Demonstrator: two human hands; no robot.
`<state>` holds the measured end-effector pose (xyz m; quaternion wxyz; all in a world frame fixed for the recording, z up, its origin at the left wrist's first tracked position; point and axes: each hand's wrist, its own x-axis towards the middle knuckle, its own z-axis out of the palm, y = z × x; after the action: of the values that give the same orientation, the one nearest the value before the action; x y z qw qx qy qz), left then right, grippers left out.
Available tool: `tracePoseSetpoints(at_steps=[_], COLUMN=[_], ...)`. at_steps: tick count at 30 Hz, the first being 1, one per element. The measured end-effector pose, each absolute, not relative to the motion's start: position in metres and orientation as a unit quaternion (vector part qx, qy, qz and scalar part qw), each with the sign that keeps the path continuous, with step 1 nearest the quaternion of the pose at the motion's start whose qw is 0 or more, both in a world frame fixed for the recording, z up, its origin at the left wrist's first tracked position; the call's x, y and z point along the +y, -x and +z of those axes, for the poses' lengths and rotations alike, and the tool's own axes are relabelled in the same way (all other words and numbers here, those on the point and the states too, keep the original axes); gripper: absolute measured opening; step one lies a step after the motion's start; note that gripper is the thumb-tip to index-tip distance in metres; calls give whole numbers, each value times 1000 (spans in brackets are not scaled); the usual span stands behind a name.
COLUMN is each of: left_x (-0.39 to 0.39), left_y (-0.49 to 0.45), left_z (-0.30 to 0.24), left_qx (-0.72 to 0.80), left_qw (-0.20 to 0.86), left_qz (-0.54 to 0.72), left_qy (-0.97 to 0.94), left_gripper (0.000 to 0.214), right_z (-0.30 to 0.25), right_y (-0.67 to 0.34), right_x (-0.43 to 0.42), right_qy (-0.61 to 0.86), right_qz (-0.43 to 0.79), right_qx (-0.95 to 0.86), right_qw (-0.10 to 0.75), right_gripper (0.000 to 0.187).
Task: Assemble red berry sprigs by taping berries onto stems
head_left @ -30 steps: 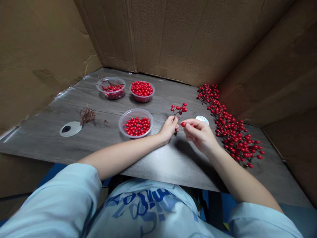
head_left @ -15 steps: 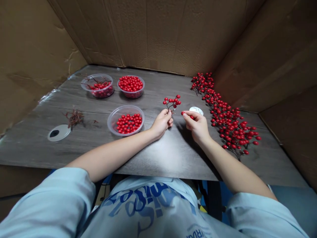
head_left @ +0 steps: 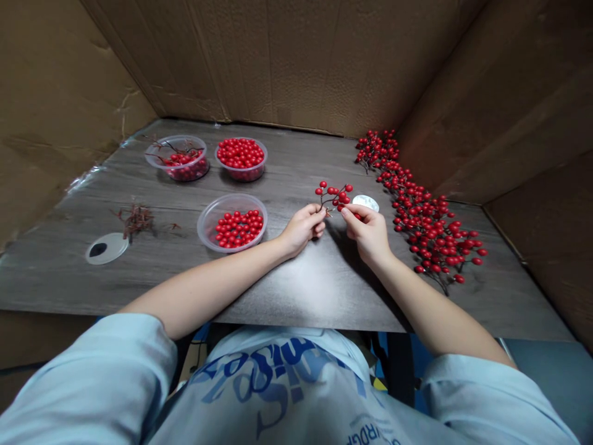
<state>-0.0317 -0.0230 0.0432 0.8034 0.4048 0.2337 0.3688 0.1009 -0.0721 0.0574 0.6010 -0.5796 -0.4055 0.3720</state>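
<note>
My left hand (head_left: 303, 230) is closed around the lower stem of a small artificial berry sprig (head_left: 332, 196), whose thin brown twigs carry several red berries. Close beside it, my right hand (head_left: 368, 233) pinches a red berry (head_left: 341, 207) at the sprig's right side. Another red berry shows partly under the right fingers. Whether the pinched berry is on a twig tip is too small to tell. Left of my hands sits a clear plastic bowl (head_left: 202, 224) with loose red berries in it.
At the back stand a bowl of red berries (head_left: 241, 154) and a bowl of berries and twigs (head_left: 184, 165). Brown twigs (head_left: 135, 220) lie by a clear lid (head_left: 109, 248) at left. A white disc (head_left: 365, 203) and a long row of berry sprigs (head_left: 424, 222) lie right. Cardboard walls surround the table.
The sprig in my left hand has tilted to the right, towards my right hand. The pinched berry and the sprig are now together, where a gap showed before.
</note>
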Motion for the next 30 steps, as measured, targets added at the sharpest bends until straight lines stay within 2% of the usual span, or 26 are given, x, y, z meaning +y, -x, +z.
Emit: tracePoseSetpoints(at_steps=[15, 20, 30], left_x=[-22, -21, -21], left_y=[31, 32, 31], left_z=[40, 39, 37], left_qx=[225, 215, 220], left_qw=[796, 795, 791], left_qz=[368, 367, 364], left_qy=[-423, -433, -440], left_gripper=[11, 13, 13], right_z=[59, 57, 53], right_y=[-97, -95, -92], right_x=[-76, -78, -79], right_qy=[580, 567, 578], right_qz=[381, 395, 347], right_qx=[-403, -403, -435], right_qw=[596, 600, 597], right_gripper=[36, 32, 25])
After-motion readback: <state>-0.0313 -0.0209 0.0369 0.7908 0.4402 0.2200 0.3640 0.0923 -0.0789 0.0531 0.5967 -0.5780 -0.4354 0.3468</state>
